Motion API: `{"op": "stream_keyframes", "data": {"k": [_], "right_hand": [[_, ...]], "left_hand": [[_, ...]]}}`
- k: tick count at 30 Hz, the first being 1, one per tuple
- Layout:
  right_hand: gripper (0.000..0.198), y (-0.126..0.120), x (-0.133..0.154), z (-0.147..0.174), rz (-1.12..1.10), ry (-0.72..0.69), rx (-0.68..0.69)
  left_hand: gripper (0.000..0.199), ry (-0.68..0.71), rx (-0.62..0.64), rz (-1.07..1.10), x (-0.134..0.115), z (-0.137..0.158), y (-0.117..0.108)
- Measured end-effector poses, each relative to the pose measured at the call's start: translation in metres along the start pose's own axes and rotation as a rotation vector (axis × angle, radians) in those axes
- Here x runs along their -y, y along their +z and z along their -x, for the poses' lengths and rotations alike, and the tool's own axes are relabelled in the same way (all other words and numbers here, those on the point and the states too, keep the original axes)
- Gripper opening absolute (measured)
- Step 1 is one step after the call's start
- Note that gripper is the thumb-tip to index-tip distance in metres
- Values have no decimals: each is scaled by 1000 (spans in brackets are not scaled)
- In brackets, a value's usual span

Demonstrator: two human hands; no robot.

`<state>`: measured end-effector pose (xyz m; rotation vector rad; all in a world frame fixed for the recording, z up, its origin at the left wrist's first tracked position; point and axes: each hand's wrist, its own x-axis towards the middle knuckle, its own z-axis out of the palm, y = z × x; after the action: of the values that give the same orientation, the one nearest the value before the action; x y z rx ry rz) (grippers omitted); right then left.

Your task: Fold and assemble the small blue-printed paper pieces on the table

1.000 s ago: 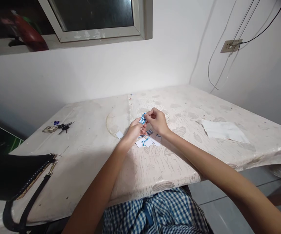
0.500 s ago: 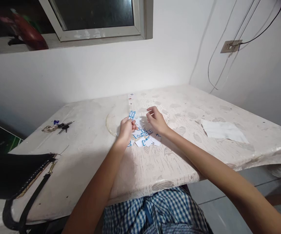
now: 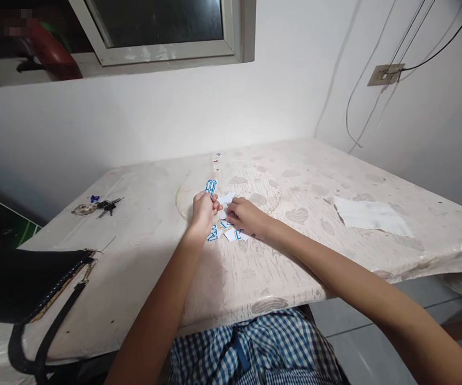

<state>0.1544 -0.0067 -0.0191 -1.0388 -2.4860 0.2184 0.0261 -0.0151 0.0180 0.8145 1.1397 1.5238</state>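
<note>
My left hand (image 3: pixel 204 211) is closed around a few small white paper cutouts (image 3: pixel 210 187) with blue printed outlines, which stick up above its fingers. To its right, my right hand (image 3: pixel 245 216) bends down over a loose pile of similar paper pieces (image 3: pixel 233 234), its fingers curled and pressed together on them. What lies under those fingertips is hidden. Another blue-lined piece (image 3: pixel 213 233) lies just below my left wrist. The two hands are close but apart.
Keys (image 3: pixel 108 206) lie on the plastic-covered table (image 3: pixel 199 291) at left, beyond a black bag (image 3: pixel 34 280) with a strap. A white cloth or paper sheet (image 3: pixel 373 216) rests at right. The wall outlet (image 3: pixel 385 75) has hanging cables.
My right hand has moved down and left, from above the pile onto the paper pieces. The left hand keeps its cutouts and has shifted slightly left.
</note>
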Motion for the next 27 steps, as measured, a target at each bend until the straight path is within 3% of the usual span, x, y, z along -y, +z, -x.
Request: {"op": "stream_keyframes", "data": {"k": [5,8,12,15,18,20,27], "right_hand": [[21,0,5,2,144,-30,-40],[19,-2,5,3,136,65,-95],[20,-10,-5,2,-77,250,-342],[21,-17,-15,0,-404,311,-477],[20,-25,-21,-3,-688,354,-503],[21,-30,-22,-3,-759,343,-506],[29,-38,-16,0,-581,204,-458]], "left_hand": [[15,14,-4,-19,0,-1,-1],[15,18,16,-75,1,0,0],[14,7,70,-125,4,4,3],[15,-16,110,-126,6,6,5],[15,-43,127,-152,7,6,6],[14,-49,140,-187,9,6,5],[10,-53,288,-278,19,7,3]]}}
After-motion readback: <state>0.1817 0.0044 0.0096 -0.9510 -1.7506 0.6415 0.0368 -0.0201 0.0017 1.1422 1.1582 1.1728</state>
